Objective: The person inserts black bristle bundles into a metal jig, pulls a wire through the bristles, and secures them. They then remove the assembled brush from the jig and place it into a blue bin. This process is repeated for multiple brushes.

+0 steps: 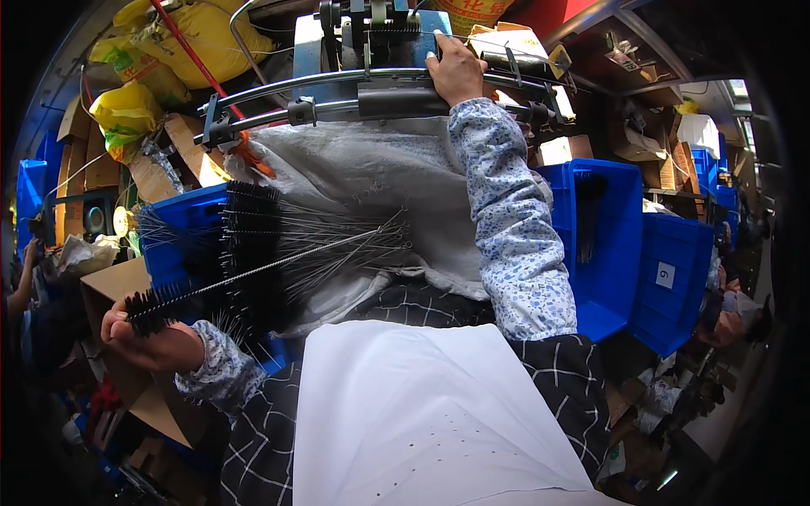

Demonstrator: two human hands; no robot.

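My left hand [143, 339], at the lower left, is closed around the black bristle head of a wire-handled brush [152, 310]. Its twisted metal stem slants up to the right, ending in a small loop above the lap. Beneath it, a pile of similar brushes [257, 253] lies across a grey-white cloth [422, 177], black bristles to the left and thin wire stems to the right. Farther off, my right hand [456, 72] rests on the blue machine [434, 24] beside its metal bars [346, 76]. Its thumb and forefinger are apart, and no loose thing shows in them.
To the right stand a blue bin [607, 244] with some dark brushes inside and another blue bin [673, 278]. A cardboard box [160, 405] is at the lower left. Yellow sacks [198, 42] and a red pole [190, 51] are beyond. Another person's arm [24, 278] shows at the far left.
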